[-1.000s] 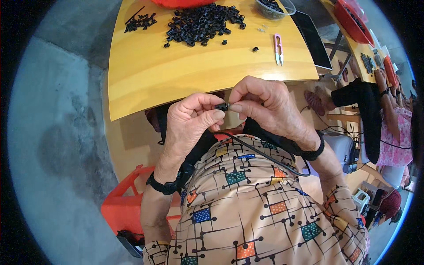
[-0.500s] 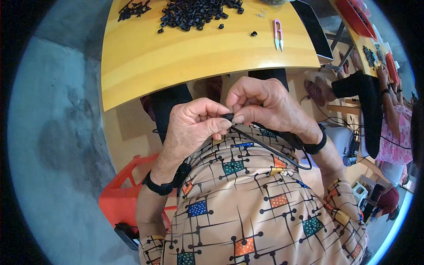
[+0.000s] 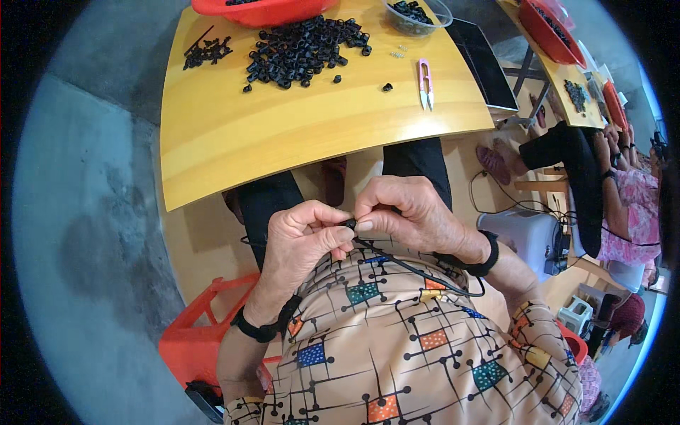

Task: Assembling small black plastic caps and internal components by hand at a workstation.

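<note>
Just in front of my body, below the table's near edge, both hands meet at a small black plastic part. My left hand pinches it from the left between thumb and forefinger. From the other side, my right hand has its thumb and forefinger closed against the part; its finer shape is hidden by the fingertips. A thin black cable curves below the hands toward my right wrist. Whether it joins the part, I cannot tell.
On the yellow table lie a heap of small black parts, thin black pieces, springs and pink-handled thread snips. A red basin and clear bowl stand behind. A red stool is at left; another person sits at right.
The view has shifted, so the table sits lower and the red basin and clear bowl show. My hands appear lower and slightly left, still closed on the black part.
</note>
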Action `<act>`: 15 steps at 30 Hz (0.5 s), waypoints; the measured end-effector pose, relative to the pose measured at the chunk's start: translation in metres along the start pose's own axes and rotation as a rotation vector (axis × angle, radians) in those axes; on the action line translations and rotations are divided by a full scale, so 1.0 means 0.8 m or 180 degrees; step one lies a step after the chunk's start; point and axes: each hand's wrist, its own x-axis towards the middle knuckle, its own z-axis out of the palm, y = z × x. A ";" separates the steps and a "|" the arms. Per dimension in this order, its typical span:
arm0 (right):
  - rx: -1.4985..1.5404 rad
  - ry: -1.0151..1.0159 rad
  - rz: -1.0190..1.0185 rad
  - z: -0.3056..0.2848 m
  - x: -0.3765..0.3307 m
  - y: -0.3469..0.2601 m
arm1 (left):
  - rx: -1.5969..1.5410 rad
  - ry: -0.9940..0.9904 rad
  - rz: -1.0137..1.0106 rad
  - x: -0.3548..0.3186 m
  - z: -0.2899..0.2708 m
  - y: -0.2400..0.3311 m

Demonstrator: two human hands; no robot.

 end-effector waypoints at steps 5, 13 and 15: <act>0.0179 -0.0055 -0.0011 -0.004 0.001 0.001 | -0.0041 0.0033 -0.0101 0.003 0.004 0.004; 0.0828 -0.0105 0.0273 0.000 -0.006 0.013 | -0.0028 -0.0113 -0.0025 0.003 0.001 0.000; 0.0778 -0.0117 0.0327 0.000 -0.007 0.015 | -0.0029 -0.0148 0.0001 0.001 0.001 0.002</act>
